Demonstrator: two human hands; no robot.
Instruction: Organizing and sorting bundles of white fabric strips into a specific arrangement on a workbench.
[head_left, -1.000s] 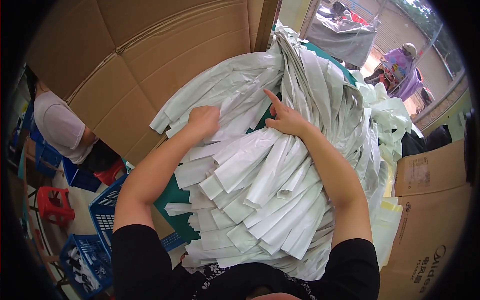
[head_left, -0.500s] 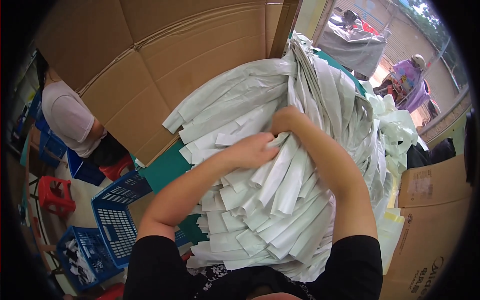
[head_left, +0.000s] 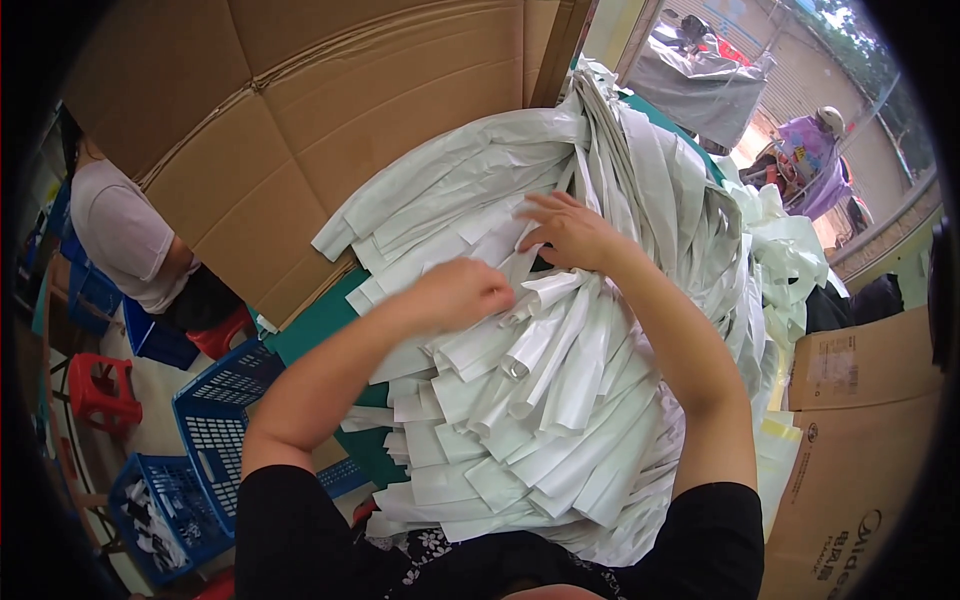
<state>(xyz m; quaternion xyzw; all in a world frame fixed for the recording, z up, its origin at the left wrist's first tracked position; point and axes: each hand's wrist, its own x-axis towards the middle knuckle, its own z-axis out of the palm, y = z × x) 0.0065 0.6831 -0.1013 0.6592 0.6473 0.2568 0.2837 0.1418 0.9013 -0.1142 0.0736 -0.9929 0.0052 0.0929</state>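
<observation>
A big heap of long, flat white strips [head_left: 560, 350], paper-like or plastic, fans out in front of me from a gathered bunch at the back. My right hand [head_left: 575, 232] hovers over the upper middle of the heap, its fingers apart and pointing left. Just below its wrist, several strips rise as a loose, curled cluster [head_left: 555, 300]. Lower and to the left, my left hand [head_left: 465, 293] has its fingers curled together, slightly smeared by motion. Whether a strip is pinched in it is hidden.
A large brown cardboard sheet [head_left: 330, 130] stands behind the heap on a green surface [head_left: 320, 305]. Blue crates [head_left: 215, 440] and a red stool [head_left: 105, 392] are at left, near a seated person [head_left: 125, 235]. A cardboard box [head_left: 850, 440] stands at right.
My hands were together at the strip cluster and have parted. The left moved left, off the cluster; the right rose slightly and spread its fingers.
</observation>
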